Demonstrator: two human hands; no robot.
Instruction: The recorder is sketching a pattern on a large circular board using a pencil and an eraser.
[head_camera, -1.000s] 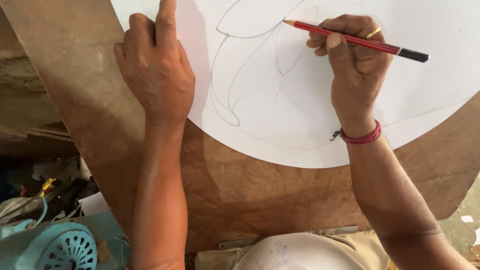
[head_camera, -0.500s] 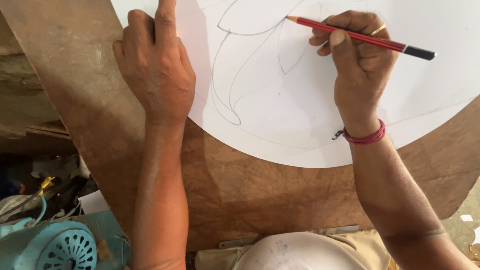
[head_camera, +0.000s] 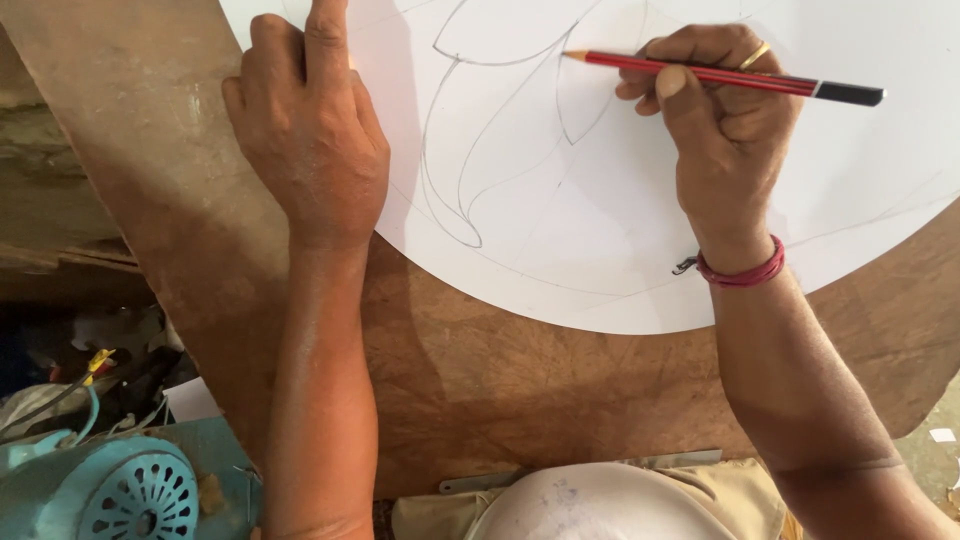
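Observation:
A large round white sheet (head_camera: 600, 230) lies on a brown wooden board (head_camera: 480, 380), with curved pencil lines drawn on it. My right hand (head_camera: 720, 120) grips a red pencil with a black end (head_camera: 720, 76), its tip touching the sheet near the top middle. A red thread band circles that wrist. My left hand (head_camera: 305, 130) rests flat on the sheet's left edge, fingers stretched forward, pressing it down.
A turquoise motor housing with a slotted grille (head_camera: 110, 490) sits at the lower left among wires and clutter. A metal strip (head_camera: 560, 472) lies at the board's near edge. Rough ground shows at the far right.
My right hand and the pencil have shifted slightly right and down along the drawn curve. The left hand stays pressed in the same place.

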